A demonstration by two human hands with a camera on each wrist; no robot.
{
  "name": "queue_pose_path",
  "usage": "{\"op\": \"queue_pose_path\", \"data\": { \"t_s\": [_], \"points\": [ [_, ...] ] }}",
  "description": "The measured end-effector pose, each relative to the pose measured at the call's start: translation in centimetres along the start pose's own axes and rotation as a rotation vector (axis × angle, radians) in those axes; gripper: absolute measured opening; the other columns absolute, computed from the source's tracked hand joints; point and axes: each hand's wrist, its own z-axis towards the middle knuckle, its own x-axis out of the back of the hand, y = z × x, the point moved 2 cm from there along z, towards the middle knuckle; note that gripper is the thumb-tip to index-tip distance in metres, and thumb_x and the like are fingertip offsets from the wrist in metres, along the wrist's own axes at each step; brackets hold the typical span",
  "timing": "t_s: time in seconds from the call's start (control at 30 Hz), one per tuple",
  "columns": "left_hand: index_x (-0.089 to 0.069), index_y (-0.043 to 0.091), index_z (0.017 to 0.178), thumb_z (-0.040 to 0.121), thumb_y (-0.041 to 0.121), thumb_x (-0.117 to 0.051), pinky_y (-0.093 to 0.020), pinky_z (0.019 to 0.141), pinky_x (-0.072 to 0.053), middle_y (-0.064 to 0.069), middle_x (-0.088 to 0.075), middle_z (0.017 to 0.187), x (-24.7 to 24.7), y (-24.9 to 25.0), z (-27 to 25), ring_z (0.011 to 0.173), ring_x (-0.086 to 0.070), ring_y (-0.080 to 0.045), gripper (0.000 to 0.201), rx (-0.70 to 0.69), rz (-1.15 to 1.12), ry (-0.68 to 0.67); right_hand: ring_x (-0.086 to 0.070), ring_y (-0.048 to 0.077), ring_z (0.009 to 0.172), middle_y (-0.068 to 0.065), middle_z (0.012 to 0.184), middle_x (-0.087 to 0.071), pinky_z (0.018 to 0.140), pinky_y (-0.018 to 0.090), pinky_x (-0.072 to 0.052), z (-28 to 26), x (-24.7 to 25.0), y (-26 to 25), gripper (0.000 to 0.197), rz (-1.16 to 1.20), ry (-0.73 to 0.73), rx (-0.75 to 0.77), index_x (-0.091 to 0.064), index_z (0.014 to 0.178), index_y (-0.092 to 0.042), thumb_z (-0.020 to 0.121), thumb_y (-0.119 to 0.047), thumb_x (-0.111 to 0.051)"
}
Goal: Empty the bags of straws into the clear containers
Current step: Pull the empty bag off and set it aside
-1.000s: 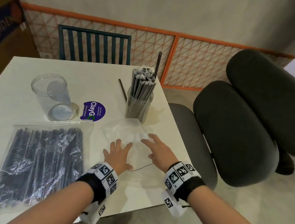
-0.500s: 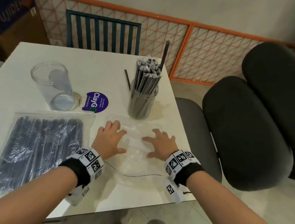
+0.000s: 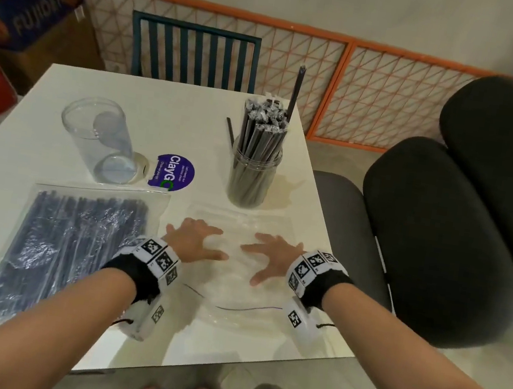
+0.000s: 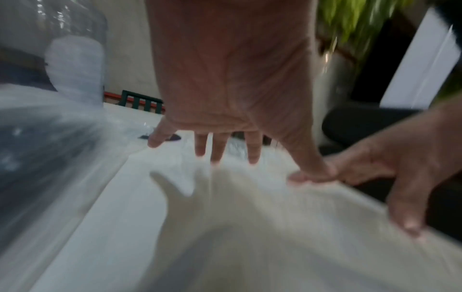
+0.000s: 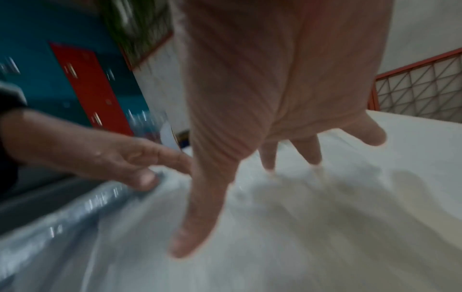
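A: Start with the big things. What is on the desk (image 3: 175, 107)?

B: The white desk carries everything. Largest on it is the full bag of straws (image 3: 66, 246), lying flat and sealed-looking at the near left, packed with dark straws. Just right of it lies the empty bag (image 3: 244, 225), clear and flattened, at the near middle.

A: And the containers?

B: Two clear ones farther back. The filled container (image 3: 253, 177) stands upright behind the empty bag, crammed with dark straws, one sticking up above the rest. The empty container (image 3: 101, 136) stands at the far left behind the full bag, with nothing inside that I can see. One loose straw (image 3: 230, 129) lies on the desk just left of the filled container.

A: The hands?

B: Both are flat on the empty bag. The left hand (image 3: 191, 239) has its grip spread, fingers straight and pressing the plastic down. The right hand (image 3: 269, 255) is the same: fingers fanned out, pinching nothing.

A: So how far along?

B: About halfway, I judge. One bag looks emptied into one container; the second bag and second container are untouched. Left to do: set the flattened bag aside, open the full one, tip it into the empty container, and perhaps collect the stray straw.
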Motion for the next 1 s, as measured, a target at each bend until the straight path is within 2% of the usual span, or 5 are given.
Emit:
{"op": "queue_pose_path", "data": {
  "t_s": [0.17,0.27,0.4,0.6,1.0],
  "points": [
    [-0.064,0.017,0.109,0.093,0.032,-0.051,-0.021,0.062,-0.046,-0.006,-0.067,0.097,10.0,0.1,-1.2,0.074,-0.062,-0.014,0.026,-0.152,-0.327,0.19,-0.06,0.021,0.102,0.007,0.117,-0.064,0.088,0.024,-0.041,-2.9,8.8,0.3,0.027,0.2,0.28,0.078,-0.065,0.114,-0.012,0.089,-0.021,-0.061],
    [-0.063,0.01,0.103,0.095,0.024,-0.049,-0.019,0.046,-0.043,-0.008,-0.065,0.088,15.0,-0.3,1.5,0.055,-0.059,-0.009,0.021,-0.095,-0.331,0.234,-0.06,0.02,0.081,0.003,0.099,-0.062,0.065,0.02,-0.046,-2.0,11.6,1.3,0.019,0.295,0.311,0.0,-0.067,0.105,-0.008,0.089,-0.014,-0.06],
    [-0.057,0.005,0.101,0.096,0.019,-0.048,-0.017,0.036,-0.04,-0.013,-0.061,0.088,17.5,-0.7,8.1,0.054,-0.053,-0.018,0.018,0.064,-0.327,0.18,-0.059,0.026,0.101,0.009,0.12,-0.059,0.087,0.029,-0.044,0.8,11.8,2.6,0.026,0.214,0.318,-0.166,-0.063,0.114,-0.009,0.089,-0.016,-0.059],
    [-0.062,-0.004,0.111,0.093,0.03,-0.05,-0.041,0.09,-0.052,-0.02,-0.066,0.111,15.6,-1.2,18.8,0.1,-0.065,-0.032,0.04,0.166,-0.161,0.084,-0.054,0.027,0.116,0.011,0.127,-0.057,0.095,0.03,-0.041,5.5,10.0,5.0,0.03,0.275,0.255,-0.286,-0.059,0.119,-0.013,0.09,-0.021,-0.057],
    [-0.052,-0.008,0.122,0.092,0.006,-0.049,-0.037,0.092,-0.043,-0.025,-0.056,0.124,15.2,1.8,25.4,0.115,-0.055,-0.035,0.033,0.126,-0.17,0.118,-0.055,0.024,0.116,0.007,0.124,-0.062,0.094,0.028,-0.041,9.2,10.6,6.8,0.032,0.352,0.254,-0.322,-0.057,0.123,-0.017,0.091,-0.022,-0.051]
  ]
}}
